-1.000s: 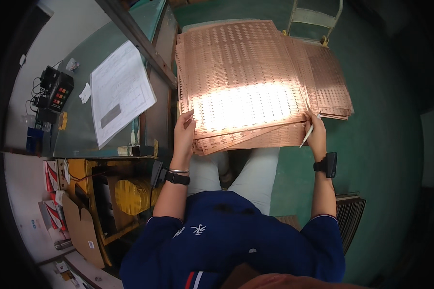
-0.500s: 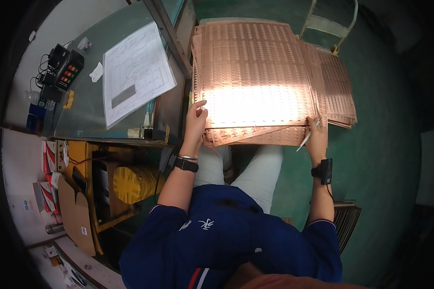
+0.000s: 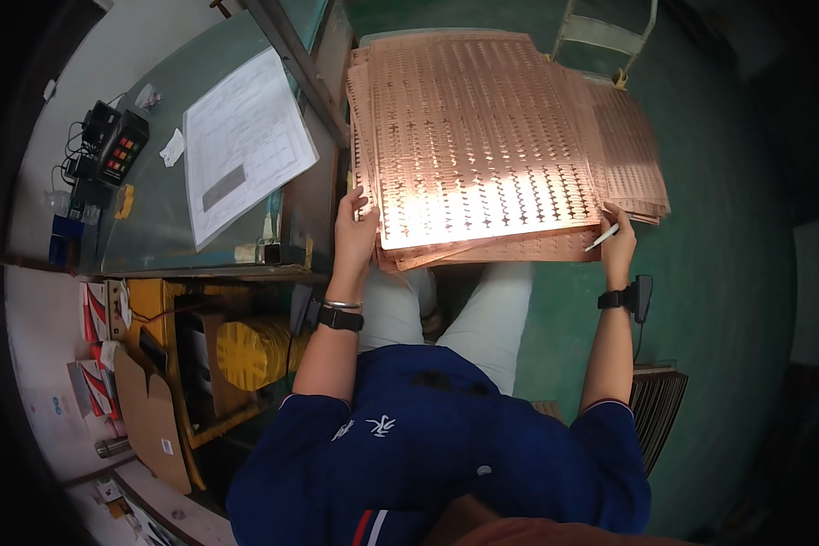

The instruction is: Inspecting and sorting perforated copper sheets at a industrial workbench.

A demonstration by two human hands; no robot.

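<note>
A perforated copper-coloured sheet [image 3: 482, 146] lies on top of a stack of similar sheets, its near part shining brightly. My left hand [image 3: 355, 232] is at the sheet's near left corner, thumb and fingers closed at the edge; the fingertips are partly hidden. At the near right corner is my right hand [image 3: 620, 244], its fingers bent at the sheet's edge. A slim white pen [image 3: 602, 237] is held in that same hand, pointing down to the left. Lower sheets [image 3: 519, 248] stick out askew beneath the near edge.
Another stack of copper-coloured sheets [image 3: 632, 150] sits to the right, before a trolley's metal handle [image 3: 601, 50]. On the left, a table [image 3: 155, 241] carries a printed drawing [image 3: 250, 136] and a black device [image 3: 123, 150]. Below it stand a yellow frame [image 3: 155, 314] and yellow roll [image 3: 250, 353].
The top sheet has turned slightly, and its bright glare has shrunk and dimmed. My right hand has moved right with the pen. The whole view has shifted a little.
</note>
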